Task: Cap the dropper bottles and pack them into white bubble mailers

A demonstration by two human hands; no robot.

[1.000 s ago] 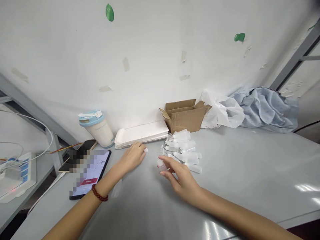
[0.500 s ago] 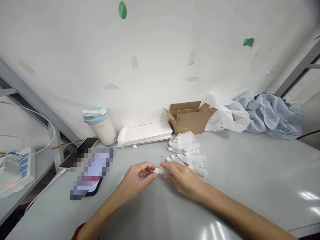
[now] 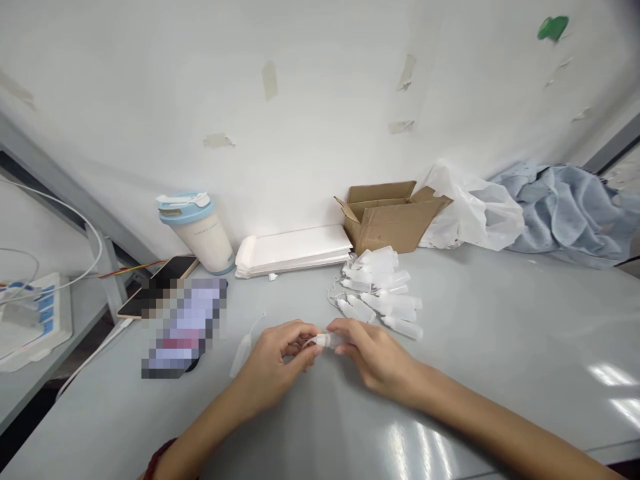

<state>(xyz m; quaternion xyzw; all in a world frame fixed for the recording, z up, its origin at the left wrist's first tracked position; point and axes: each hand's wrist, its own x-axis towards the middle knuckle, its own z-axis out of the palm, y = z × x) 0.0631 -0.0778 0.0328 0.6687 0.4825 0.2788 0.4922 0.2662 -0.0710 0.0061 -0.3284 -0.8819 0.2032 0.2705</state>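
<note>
Milky-white bottles (image 3: 393, 305), brown box (image 3: 390, 228), blue cloth (image 3: 555, 203), seemingly speckled

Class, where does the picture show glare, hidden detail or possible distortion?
Head view: glare streaks the table at lower right; head view: pixelation partly hides the nearer phone; head view: the translucent held bottle shows little detail; head view: the cup leans, perhaps from wide-angle stretch.

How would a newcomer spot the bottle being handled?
On the grey table, look in front of the white stack. There, the left hand and right hand hold a small translucent bottle. Unlike the loose bottles lying nearby, it alone is held.
</note>
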